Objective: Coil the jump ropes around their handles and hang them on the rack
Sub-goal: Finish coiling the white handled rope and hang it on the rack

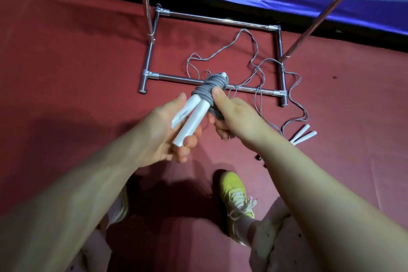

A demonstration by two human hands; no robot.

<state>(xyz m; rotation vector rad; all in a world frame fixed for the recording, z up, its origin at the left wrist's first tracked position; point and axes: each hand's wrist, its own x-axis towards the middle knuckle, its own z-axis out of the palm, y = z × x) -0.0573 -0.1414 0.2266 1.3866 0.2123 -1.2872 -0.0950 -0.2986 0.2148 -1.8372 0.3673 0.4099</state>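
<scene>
We see a dark red floor [66, 55]. On it stands the chrome rack base [212, 20]. A loose grey jump rope [257, 66] lies tangled inside and across the base, its two white handles [303, 134] just outside the near right corner. A yellow shoe [236, 199] stands nearer us.

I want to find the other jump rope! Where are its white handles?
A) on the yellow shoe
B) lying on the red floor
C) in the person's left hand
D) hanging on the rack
B: the loose rope's handles lie side by side on the red floor, right of the right hand.
</scene>
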